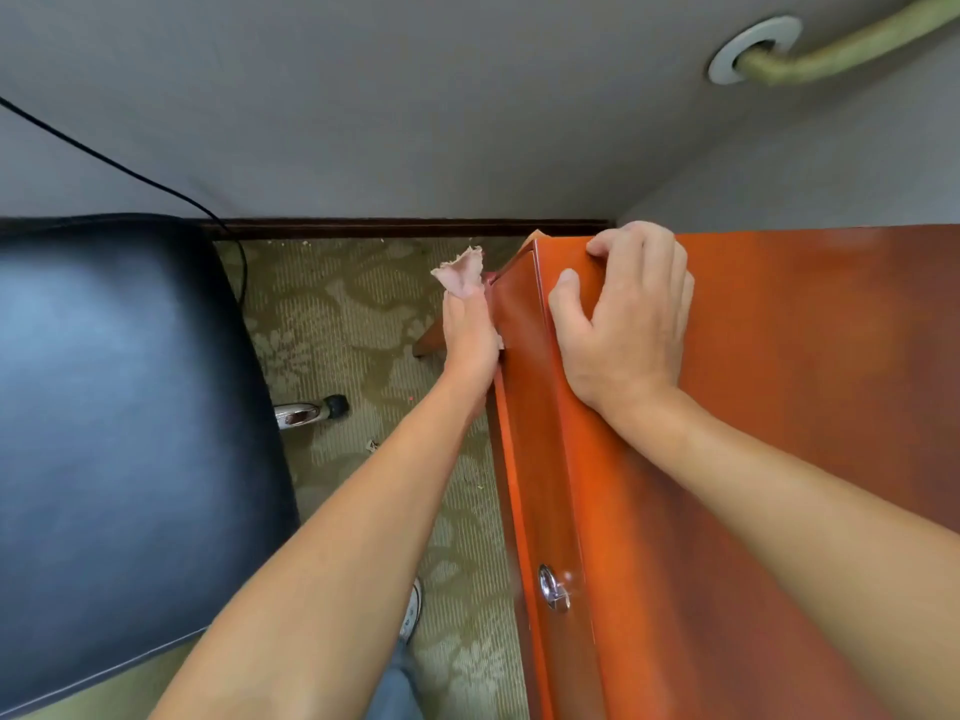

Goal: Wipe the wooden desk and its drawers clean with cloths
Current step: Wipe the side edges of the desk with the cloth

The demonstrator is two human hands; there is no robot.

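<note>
The reddish wooden desk [779, 407] fills the right side, its front face [540, 459] running down toward me with a metal lock [553, 588] set in it. My left hand [470, 335] presses a pale pink cloth [460, 272] against the far end of the desk front, the cloth's frayed end sticking out past my fingertips. My right hand [628, 319] lies on the desk top at its far left corner, fingers curled over the edge. Whether a drawer is open cannot be told.
A black padded chair seat [119, 407] stands close on the left, its chrome leg and castor [311, 410] on the patterned carpet [353, 314]. A black cable [156, 184] runs down the grey wall. A pipe [831, 49] enters the wall at upper right. My shoe [413, 610] is below.
</note>
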